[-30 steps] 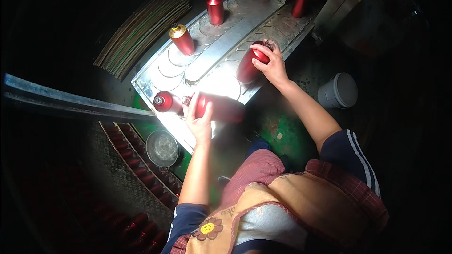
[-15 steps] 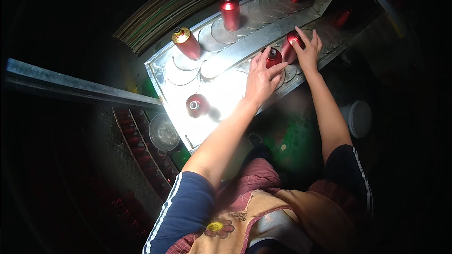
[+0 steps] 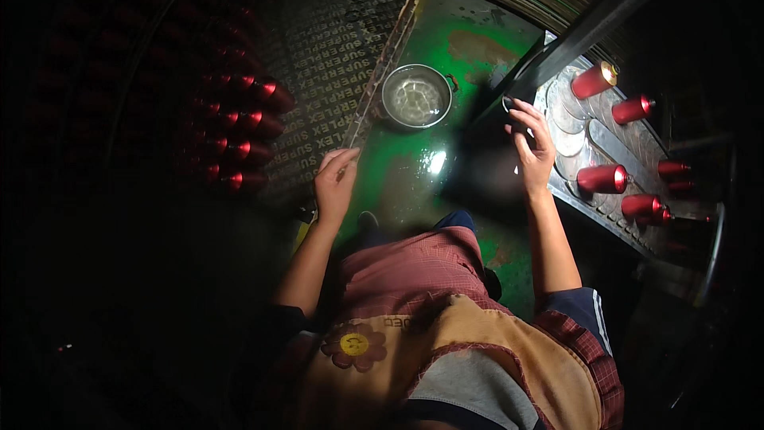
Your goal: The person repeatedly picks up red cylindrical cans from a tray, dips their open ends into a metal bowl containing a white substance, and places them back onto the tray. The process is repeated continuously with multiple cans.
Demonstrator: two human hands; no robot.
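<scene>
Red bottles [image 3: 267, 124] fade into darkness left of the curled left hand [image 3: 334, 182], grip unclear; half-open right hand [image 3: 533, 147], seemingly empty, near tabletop bottles [image 3: 602, 179].

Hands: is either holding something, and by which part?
Cannot tell: left hand is at the edge of the printed board, grip unclear; right hand curls beside dark shadow.

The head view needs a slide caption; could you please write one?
Left hand near a dark panel, right hand beside a metal table bearing red bottles.
</scene>
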